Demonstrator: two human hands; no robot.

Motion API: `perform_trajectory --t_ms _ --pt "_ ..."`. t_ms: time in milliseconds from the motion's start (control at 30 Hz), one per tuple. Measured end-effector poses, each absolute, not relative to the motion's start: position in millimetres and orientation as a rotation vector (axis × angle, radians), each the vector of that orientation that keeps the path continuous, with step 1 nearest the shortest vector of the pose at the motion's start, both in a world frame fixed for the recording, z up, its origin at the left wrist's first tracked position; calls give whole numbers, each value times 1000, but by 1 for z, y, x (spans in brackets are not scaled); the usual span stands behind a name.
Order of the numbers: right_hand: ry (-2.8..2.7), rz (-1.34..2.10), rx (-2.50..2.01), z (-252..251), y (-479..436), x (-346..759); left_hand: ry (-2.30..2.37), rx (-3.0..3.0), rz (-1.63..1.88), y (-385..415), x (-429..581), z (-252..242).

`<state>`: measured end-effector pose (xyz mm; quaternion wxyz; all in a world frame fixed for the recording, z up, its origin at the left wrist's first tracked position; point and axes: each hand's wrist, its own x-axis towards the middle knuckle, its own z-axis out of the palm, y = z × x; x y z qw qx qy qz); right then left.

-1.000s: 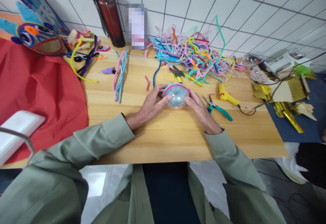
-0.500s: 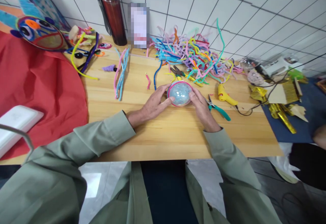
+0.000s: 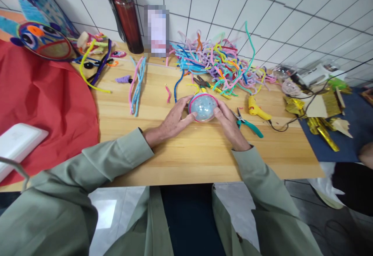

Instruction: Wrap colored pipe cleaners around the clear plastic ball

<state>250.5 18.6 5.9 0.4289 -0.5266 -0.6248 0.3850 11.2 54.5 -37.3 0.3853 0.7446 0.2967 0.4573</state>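
Observation:
Between my two hands is a clear, shiny dome (image 3: 203,107) with a pale blue inside and a pink rim round it. My left hand (image 3: 176,121) grips its left side, thumb on the near edge and fingers behind. On the right side, my right hand (image 3: 229,122) holds it with the thumb on the rim. Teal-handled pliers (image 3: 250,127) lie just right of my right hand. Beyond the dome are pliers with yellow handles (image 3: 205,83), their grips partly hidden. A short pink pipe cleaner piece (image 3: 168,93) and a blue pipe cleaner (image 3: 178,85) rest near my left hand.
A pile of coloured pipe cleaners (image 3: 218,61) lies against the tiled wall. A yellow glue gun (image 3: 258,109) with a black cord sits at right. A red flask (image 3: 125,15) and a phone (image 3: 159,32) stand at the back. Red cloth (image 3: 58,104) covers the left side.
The dome has shifted slightly left and seems turned a little in my hands. My right thumb sits a bit lower on the rim. The whole view has moved slightly.

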Motion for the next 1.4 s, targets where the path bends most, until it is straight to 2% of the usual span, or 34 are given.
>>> perform_trajectory --t_ms 1400 --pt "-1514 953 -1299 -3 19 254 789 2038 1147 55 7 -34"
